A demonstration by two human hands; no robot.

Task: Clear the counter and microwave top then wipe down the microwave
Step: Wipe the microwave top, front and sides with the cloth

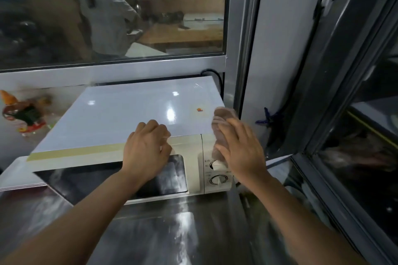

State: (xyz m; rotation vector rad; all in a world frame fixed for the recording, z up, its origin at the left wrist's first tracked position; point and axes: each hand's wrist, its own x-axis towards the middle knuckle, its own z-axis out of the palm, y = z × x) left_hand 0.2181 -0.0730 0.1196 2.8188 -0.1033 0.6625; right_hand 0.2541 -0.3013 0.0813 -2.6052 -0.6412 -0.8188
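Head view: the cream-white boxy microwave sits on a reflective steel counter under a glass window. A small orange-red sticker on its glossy top is too small to read, as are the markings round its two dials. The left hand curls its fingers over the microwave's front top edge. The right hand presses a crumpled pinkish-brown cloth against the microwave's right front corner, fingers fairly straight. A blurred colourful figurine lies left of the microwave.
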